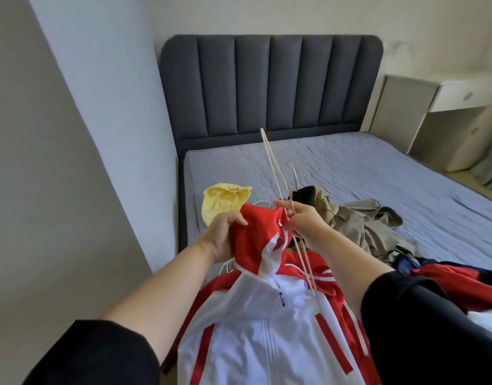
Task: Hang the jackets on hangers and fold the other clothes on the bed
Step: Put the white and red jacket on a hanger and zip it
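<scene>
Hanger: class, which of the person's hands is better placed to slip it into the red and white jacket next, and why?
Probably the right. The right hand holds the hanger just above the collar of the jacket, while the left hand grips the red hood, steadying the garment.

A bedroom in a home; a bed (350, 168) with a bluish-grey quilted mattress cover fills the middle of the room, its padded dark grey headboard (269, 84) set against a plain pale wall (267, 15); a white counter with a drawer (467, 94) stands beside it at the right; clothes lie loose on the mattress, among them a yellow garment (225, 201) and a khaki one (372, 220).
</scene>
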